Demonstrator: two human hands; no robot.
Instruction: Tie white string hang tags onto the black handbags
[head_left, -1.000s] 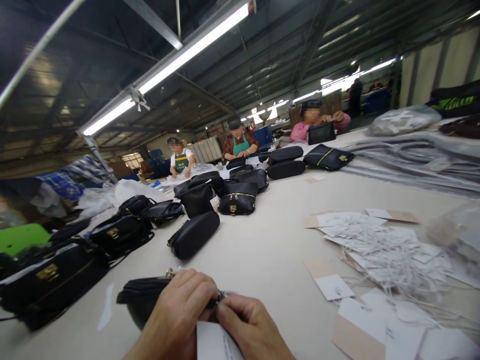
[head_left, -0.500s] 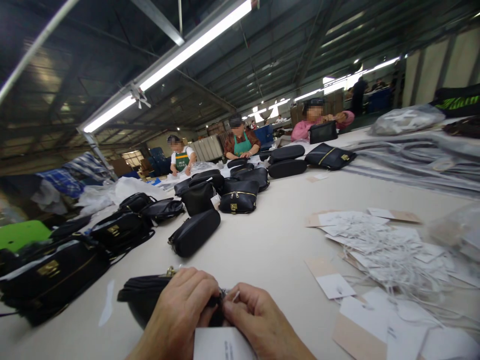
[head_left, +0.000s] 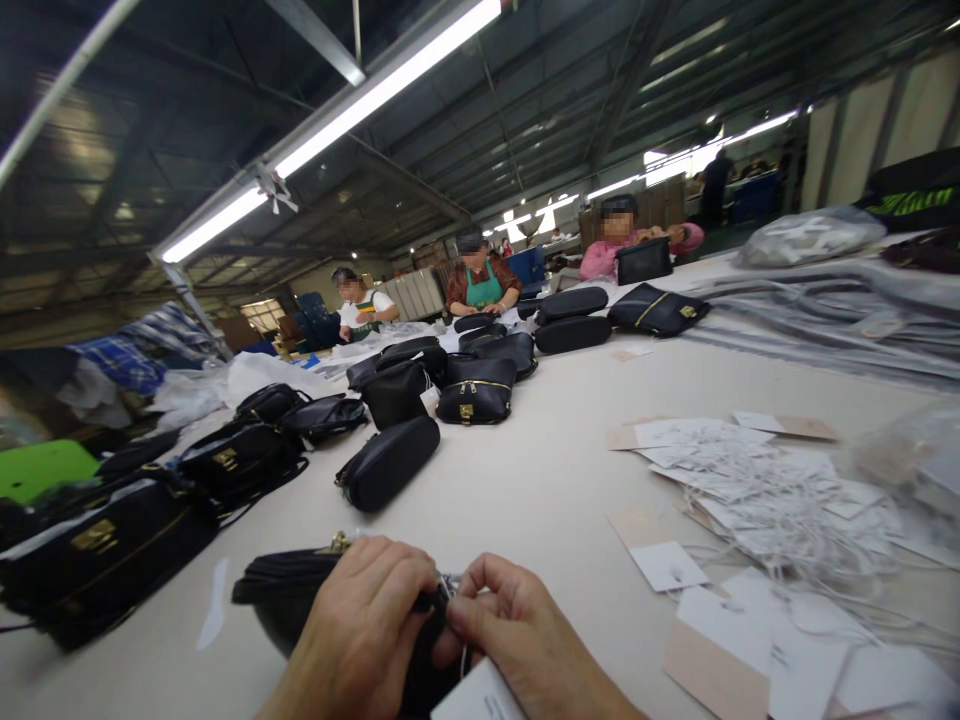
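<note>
A small black handbag (head_left: 274, 590) with a gold fitting on top is in front of me at the table's near edge. My left hand (head_left: 367, 610) is closed around its right part. Close against it, my right hand (head_left: 517, 625) pinches a thin white string at the bag's hardware. From that string hangs a white paper hang tag (head_left: 480, 695), below my right fingers. My fingertips partly hide where string and bag meet.
Loose hang tags with strings (head_left: 765, 490) are heaped on the table (head_left: 559, 480) at right. Black bags (head_left: 476, 388) stand ahead, more (head_left: 105, 550) at left. Grey strips (head_left: 832, 310) lie at far right. Several co-workers, one in a green apron (head_left: 484, 288), work across the table.
The hang tag has swung to the right and tilted beneath my right hand, uncovering more of the bag. My right fingers have shifted slightly at the string. The left hand stays nearly in place.
</note>
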